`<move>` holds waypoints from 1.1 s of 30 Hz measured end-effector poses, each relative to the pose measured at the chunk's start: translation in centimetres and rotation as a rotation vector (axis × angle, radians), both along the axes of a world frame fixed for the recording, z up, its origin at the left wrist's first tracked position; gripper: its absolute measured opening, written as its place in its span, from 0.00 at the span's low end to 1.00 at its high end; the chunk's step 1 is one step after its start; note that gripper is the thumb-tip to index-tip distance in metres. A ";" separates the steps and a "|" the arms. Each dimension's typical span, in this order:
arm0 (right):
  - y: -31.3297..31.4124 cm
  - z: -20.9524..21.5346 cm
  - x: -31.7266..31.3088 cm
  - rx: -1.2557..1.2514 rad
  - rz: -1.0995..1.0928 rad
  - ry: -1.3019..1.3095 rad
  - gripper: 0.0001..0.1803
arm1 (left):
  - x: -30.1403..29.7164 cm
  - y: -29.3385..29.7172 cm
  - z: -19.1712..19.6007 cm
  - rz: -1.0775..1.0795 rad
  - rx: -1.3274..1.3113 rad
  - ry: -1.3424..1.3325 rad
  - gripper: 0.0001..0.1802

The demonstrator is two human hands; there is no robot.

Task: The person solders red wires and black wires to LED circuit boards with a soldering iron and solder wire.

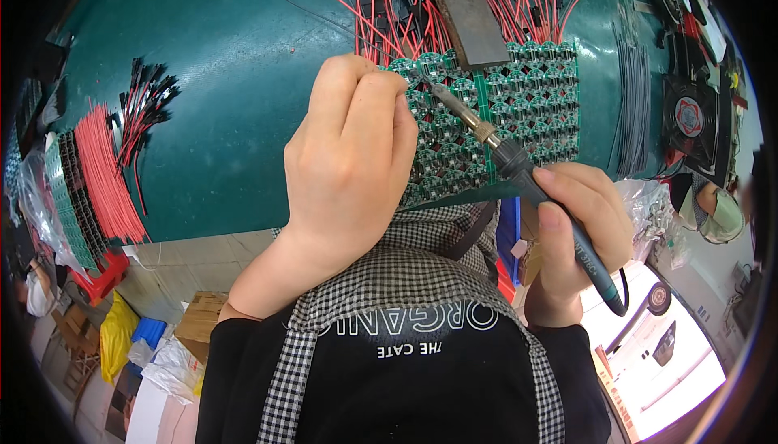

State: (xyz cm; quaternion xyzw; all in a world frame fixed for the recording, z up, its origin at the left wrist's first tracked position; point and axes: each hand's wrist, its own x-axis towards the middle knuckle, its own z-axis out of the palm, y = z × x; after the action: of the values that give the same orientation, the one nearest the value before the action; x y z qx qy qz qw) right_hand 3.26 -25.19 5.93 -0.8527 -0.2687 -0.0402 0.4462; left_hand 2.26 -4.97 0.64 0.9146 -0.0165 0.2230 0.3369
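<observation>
My right hand (pixel 579 221) grips a soldering iron (pixel 519 164) by its dark handle. Its tip points up and left onto the upper part of a panel of green circuit boards (pixel 531 104). My left hand (pixel 348 144) is closed over the panel's upper left edge, fingertips pinched together; what they hold is hidden behind the fingers. Red and black wires (pixel 389 14) with black connectors run up from the panel's far edge. A flat grey metal bar (pixel 470 19) lies across the wires and the top of the panel.
Bundled red wires (pixel 109 172) and black connector leads (pixel 146 104) lie at the left of the green table (pixel 227 120), beside more boards (pixel 69 193). Grey wires (pixel 632 108) lie at the right, near a black fan (pixel 689 120). A cardboard box (pixel 200 320) stands below.
</observation>
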 end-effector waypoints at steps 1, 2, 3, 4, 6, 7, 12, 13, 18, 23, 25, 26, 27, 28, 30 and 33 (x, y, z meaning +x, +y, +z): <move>0.1 0.0 -0.1 -0.001 -0.006 0.006 0.14 | 0.0 0.0 0.0 -0.004 0.001 -0.009 0.10; 0.1 0.0 0.0 -0.001 -0.005 0.006 0.14 | 0.0 0.0 -0.1 -0.003 0.002 -0.009 0.10; 0.2 0.2 0.0 -0.003 0.004 0.010 0.15 | 0.1 0.0 0.0 -0.003 0.011 -0.010 0.10; 0.2 0.4 0.1 -0.005 0.013 0.015 0.15 | 0.1 0.0 0.0 -0.004 0.019 -0.011 0.10; 0.4 0.6 0.5 -0.014 0.024 -0.001 0.16 | 0.2 0.0 0.0 -0.003 0.025 -0.015 0.10; 0.4 0.8 0.6 -0.022 0.037 -0.017 0.16 | 0.2 0.0 -0.1 -0.002 0.031 -0.018 0.10; 1.1 1.4 0.6 -0.095 0.080 -0.076 0.16 | -0.1 -0.4 -0.1 0.027 0.081 -0.015 0.09; 1.1 1.4 0.6 -0.105 0.097 -0.091 0.16 | -0.2 -0.5 0.0 0.049 0.079 0.006 0.09; 1.3 1.0 0.4 -0.045 0.041 -0.082 0.17 | -0.3 -0.4 0.2 0.075 0.068 0.036 0.09; 1.3 1.3 0.5 -0.122 0.086 -0.137 0.18 | -0.3 -0.2 -0.3 0.054 0.052 0.016 0.09; 1.3 1.5 0.5 -0.153 0.107 -0.136 0.18 | -0.2 -0.1 -0.7 0.041 0.093 -0.050 0.08; 1.3 1.5 0.5 -0.153 0.110 -0.138 0.18 | -0.2 -0.1 -0.5 0.044 0.093 -0.052 0.08; 1.2 1.4 0.5 -0.132 0.086 -0.120 0.18 | -0.1 -0.2 -0.4 0.045 0.086 -0.020 0.08; 1.2 1.3 0.5 -0.111 0.062 -0.103 0.18 | -0.1 -0.2 -0.3 0.046 0.079 0.012 0.08; 1.2 0.8 0.3 -0.068 0.024 -0.070 0.18 | 0.0 -0.2 -0.8 0.050 0.101 -0.008 0.08; 1.3 0.6 0.3 -0.050 0.021 -0.066 0.19 | 0.0 -0.2 -0.8 0.046 0.113 -0.019 0.07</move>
State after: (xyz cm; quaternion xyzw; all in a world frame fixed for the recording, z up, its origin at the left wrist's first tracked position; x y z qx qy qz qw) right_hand 3.56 -23.85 6.55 -0.8589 -0.2932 -0.0569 0.4161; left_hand 2.31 -5.15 -0.15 0.9301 -0.0113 0.2383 0.2794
